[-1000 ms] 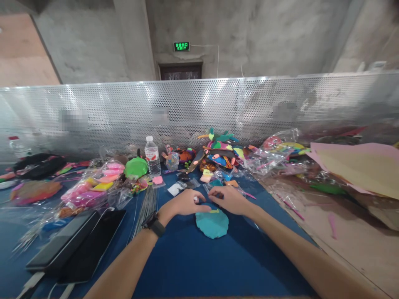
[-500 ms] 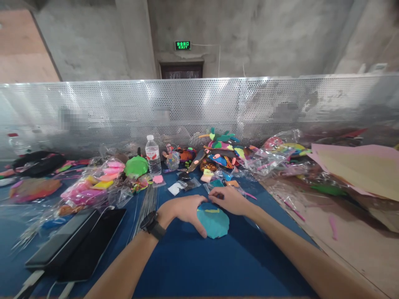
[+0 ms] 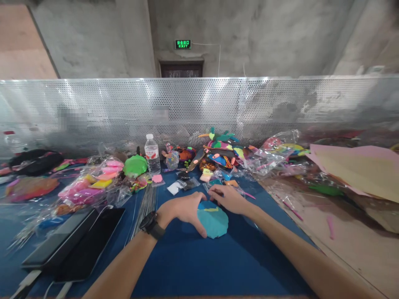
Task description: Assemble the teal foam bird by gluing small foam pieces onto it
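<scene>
the turquoise modeling-clay disc [image 3: 215, 224] lies flat on the blue tabletop [image 3: 187, 270], in front of the person and between the two hands. a thin yellow clay strip [image 3: 211, 209] is seen on its upper face, near the far edge.

left hand [image 3: 187, 209]: thumb and fingers wide apart, arched around the left side of the disc, thumb at the near left edge, fingers toward the far left edge. right hand [image 3: 230, 198]: fingers bent and close together at the far right edge; whether they pinch anything cannot be told, as the tips are partly hidden.

beyond the hands: a white packet [image 3: 175, 188] and a black packet [image 3: 190, 184], side by side. to the left: a bundle of thin wires [image 3: 147, 209], with a water bottle [image 3: 152, 155] upright past its far end.

assessment: the disc appears thin and soft, its rim uneven. the left hand should steady the rim with light, even contact; a hard thumb would likely dent or fold it. fine contact is best left to the right fingertips, in small, gentle presses. the yellow strip sits close to both hands and could smear or shift if brushed, so knuckles should be kept raised above it.
</scene>
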The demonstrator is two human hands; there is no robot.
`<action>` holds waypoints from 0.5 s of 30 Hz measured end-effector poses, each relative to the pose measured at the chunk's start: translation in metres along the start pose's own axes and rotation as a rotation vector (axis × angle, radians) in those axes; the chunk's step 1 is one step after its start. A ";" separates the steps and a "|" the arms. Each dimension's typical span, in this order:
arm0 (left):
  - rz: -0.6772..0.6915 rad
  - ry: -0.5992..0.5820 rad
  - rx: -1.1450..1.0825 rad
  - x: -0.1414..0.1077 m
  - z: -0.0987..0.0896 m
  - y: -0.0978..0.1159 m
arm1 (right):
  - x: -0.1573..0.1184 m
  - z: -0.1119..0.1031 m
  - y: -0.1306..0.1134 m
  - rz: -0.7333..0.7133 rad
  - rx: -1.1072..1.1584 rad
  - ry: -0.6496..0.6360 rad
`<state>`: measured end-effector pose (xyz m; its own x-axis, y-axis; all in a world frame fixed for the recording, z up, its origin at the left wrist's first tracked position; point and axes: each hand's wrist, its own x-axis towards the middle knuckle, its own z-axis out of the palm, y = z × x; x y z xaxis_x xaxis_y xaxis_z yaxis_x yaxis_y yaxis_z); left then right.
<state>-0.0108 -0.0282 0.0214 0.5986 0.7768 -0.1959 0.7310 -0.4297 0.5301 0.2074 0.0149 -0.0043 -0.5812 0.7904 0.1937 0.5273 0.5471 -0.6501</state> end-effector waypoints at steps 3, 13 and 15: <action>-0.009 0.022 0.003 -0.002 0.000 0.003 | 0.000 0.001 -0.001 0.028 0.049 0.003; -0.023 0.080 -0.065 0.001 0.001 0.003 | 0.002 0.000 -0.008 0.006 0.247 0.060; -0.007 0.112 -0.106 0.004 0.001 0.003 | 0.002 0.000 -0.009 0.007 0.264 0.059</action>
<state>-0.0062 -0.0265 0.0214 0.5493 0.8284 -0.1095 0.6926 -0.3781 0.6143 0.2014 0.0112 0.0020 -0.5366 0.8130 0.2259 0.3470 0.4567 -0.8192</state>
